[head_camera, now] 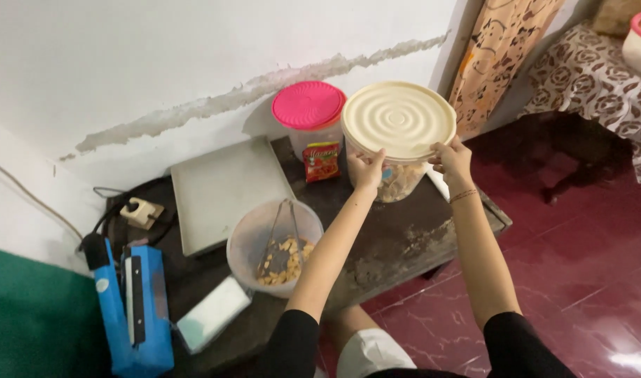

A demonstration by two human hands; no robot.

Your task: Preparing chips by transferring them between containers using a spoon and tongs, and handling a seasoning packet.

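Both hands clasp the round cream ribbed plastic lid [399, 119] at its near rim: left hand [367, 171] lower-left, right hand [452, 159] lower-right, lid flat atop the clear snack-filled tub [397, 180].

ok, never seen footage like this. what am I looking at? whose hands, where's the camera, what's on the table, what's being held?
There is no machine here: a person works with two bare hands, and the single camera sits on their head, looking down. The left hand and right hand grip opposite sides of a cream lid on a clear tub of snacks. All of it sits on a low dark table against a white wall. Beside the tub is a container with a pink lid, with a small red packet in front of it. Nearer the person are a grey flat tray, a clear bowl with snacks and metal tongs, a white packet and a blue bag sealer.
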